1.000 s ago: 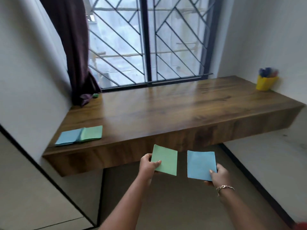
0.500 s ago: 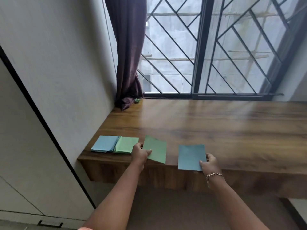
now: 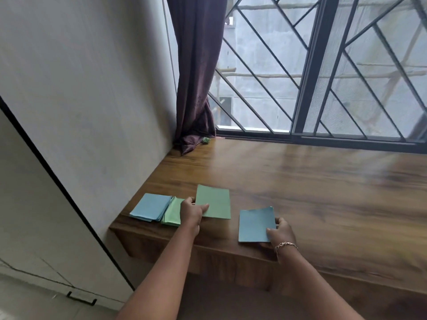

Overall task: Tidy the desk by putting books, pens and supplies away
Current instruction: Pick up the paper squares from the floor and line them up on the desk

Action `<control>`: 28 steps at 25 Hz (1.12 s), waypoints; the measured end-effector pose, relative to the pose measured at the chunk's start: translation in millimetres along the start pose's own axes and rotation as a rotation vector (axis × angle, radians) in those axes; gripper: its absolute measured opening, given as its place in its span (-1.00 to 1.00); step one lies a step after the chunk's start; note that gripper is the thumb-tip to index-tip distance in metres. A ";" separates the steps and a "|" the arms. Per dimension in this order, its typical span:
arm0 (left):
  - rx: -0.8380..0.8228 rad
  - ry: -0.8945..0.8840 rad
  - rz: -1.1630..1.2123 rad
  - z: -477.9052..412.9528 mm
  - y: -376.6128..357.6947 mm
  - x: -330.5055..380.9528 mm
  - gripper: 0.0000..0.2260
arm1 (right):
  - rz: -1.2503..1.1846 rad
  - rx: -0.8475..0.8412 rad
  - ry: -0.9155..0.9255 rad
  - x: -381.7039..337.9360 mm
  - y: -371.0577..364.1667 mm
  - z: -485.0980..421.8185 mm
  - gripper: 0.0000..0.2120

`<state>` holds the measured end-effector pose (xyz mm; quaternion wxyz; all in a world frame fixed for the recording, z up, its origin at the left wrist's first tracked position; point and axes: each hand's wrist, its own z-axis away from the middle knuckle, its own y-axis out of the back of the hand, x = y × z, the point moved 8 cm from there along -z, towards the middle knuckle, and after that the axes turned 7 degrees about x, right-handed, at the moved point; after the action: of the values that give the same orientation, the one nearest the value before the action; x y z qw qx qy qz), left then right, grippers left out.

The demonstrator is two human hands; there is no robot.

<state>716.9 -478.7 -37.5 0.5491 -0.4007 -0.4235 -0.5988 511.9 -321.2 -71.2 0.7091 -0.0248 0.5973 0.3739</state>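
Head view: the left hand [image 3: 193, 212] grips a green booklet [image 3: 215, 202] by its near-left corner, long axis running away from the person, over the wooden counter [image 3: 312, 188] beside the green stack [image 3: 172, 214] and blue stack [image 3: 150, 206]. The right hand [image 3: 280, 232] pinches a blue booklet [image 3: 255, 225] at its near-right corner, long axis likewise pointing toward the window.

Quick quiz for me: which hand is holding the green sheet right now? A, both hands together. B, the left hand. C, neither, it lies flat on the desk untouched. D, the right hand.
B: the left hand pinches the green sheet by its near left corner, while the right hand holds the blue sheet over the desk edge.
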 end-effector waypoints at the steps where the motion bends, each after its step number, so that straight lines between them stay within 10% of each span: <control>1: -0.004 -0.001 0.024 -2.1 0.5 7.3 -0.64 | -0.006 -0.018 -0.006 -2.9 -8.6 -0.3 -0.74; 22: 0.009 0.012 0.105 -9.9 31.9 29.7 -0.69 | 0.706 -0.096 0.332 -60.2 -77.3 15.6 -0.61; 28: -0.139 0.063 0.070 8.3 -19.1 5.2 -0.67 | -0.282 -0.247 -0.021 -58.4 -48.0 -5.1 -0.74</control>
<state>697.6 -471.7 -31.2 0.5535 -0.4334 -0.3491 -0.6196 534.2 -387.4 -41.9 0.7522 -0.1912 0.5302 0.3414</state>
